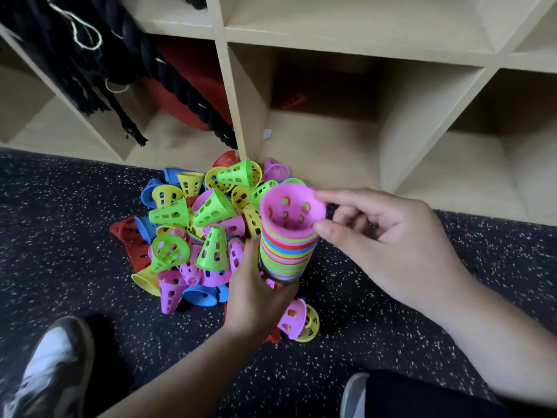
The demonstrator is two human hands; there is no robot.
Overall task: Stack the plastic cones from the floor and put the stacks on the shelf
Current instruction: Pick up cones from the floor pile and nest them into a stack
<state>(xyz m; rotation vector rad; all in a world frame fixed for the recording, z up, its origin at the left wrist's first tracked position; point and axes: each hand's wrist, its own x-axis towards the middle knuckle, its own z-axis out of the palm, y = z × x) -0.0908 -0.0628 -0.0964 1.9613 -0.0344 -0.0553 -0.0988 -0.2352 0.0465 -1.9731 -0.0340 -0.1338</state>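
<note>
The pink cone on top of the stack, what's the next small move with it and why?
Probably press the pink cone down with the right hand. Its rim sits above the stack that the left hand grips, and fingertips pinch that rim, so it looks not yet fully seated.

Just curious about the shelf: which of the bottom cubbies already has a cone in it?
The middle cubby: an orange cone lies at its back. The left one holds rope.
</note>
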